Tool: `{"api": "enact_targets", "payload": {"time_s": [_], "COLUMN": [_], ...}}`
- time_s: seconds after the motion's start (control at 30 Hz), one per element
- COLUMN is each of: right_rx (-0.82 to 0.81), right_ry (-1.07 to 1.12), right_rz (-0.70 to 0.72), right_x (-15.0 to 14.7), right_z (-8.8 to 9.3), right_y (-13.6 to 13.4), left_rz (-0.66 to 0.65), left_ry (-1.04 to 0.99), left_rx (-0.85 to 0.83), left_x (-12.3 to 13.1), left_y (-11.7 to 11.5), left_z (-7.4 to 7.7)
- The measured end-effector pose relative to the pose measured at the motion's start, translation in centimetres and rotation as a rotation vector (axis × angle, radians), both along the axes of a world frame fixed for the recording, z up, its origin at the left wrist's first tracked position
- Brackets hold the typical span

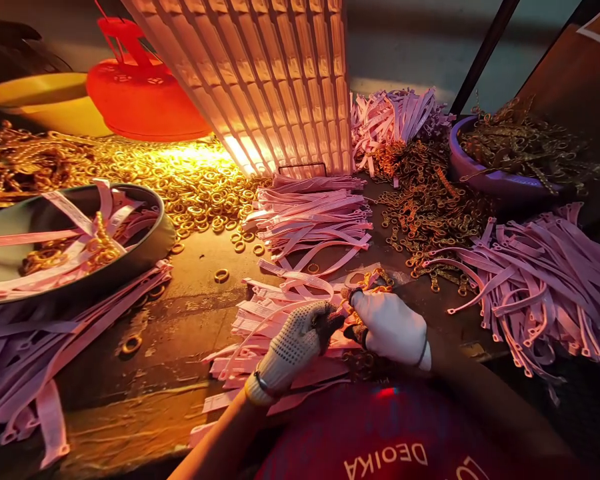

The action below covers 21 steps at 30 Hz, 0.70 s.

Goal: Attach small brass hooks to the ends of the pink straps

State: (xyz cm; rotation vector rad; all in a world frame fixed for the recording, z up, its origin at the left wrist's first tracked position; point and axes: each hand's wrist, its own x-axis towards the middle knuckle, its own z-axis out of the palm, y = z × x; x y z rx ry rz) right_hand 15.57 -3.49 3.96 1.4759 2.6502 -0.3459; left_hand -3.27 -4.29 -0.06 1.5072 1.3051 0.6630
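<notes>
Your two gloved hands meet low over the worktop [193,287], just in front of your body, with a pile of pink straps [253,313] under them. Your right hand [393,327] has its thumb and forefinger closed on a bit of gold chain [354,317], which sits between the two hands. Your left hand [297,337] comes in beside it, fingertips bunched near a strap; dark glove tips and shadow hide that grip, so I can't tell whether it is clenched or slack.

The piles ring you, probably so each is a short reach away: gold rings [195,193] beyond on the left, a heap of clasps [423,200] on the right, more straps [545,280] near your right arm. Holding the work close likely keeps small parts steady.

Your forearms angle inward from both sides, wrists low, the right hand's back turned up, the fingertips nearly touching.
</notes>
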Motion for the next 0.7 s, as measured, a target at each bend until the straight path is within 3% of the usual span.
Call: {"api": "enact_targets", "payload": {"time_s": [0.17, 0.47, 0.6, 0.7], "right_rx": [-0.012, 0.026, 0.013, 0.040], "right_ry": [-0.034, -0.009, -0.058, -0.046], "right_rz": [-0.047, 0.227, 0.242, 0.159], "right_x": [-0.1, 0.6, 0.5, 0.7], "right_z": [-0.9, -2.9, -3.3, -3.0], "right_y": [0.4, 0.1, 0.3, 0.1], "left_rz": [0.098, 0.029, -0.047, 0.066], "left_ry": [-0.069, -0.051, 0.024, 0.068], "left_rx": [0.008, 0.007, 0.079, 0.126], "left_x": [0.9, 1.0, -0.6, -3.4], "left_y": [-0.9, -1.4, 0.0, 1.4], "left_z": [0.7, 0.4, 1.3, 3.1]}}
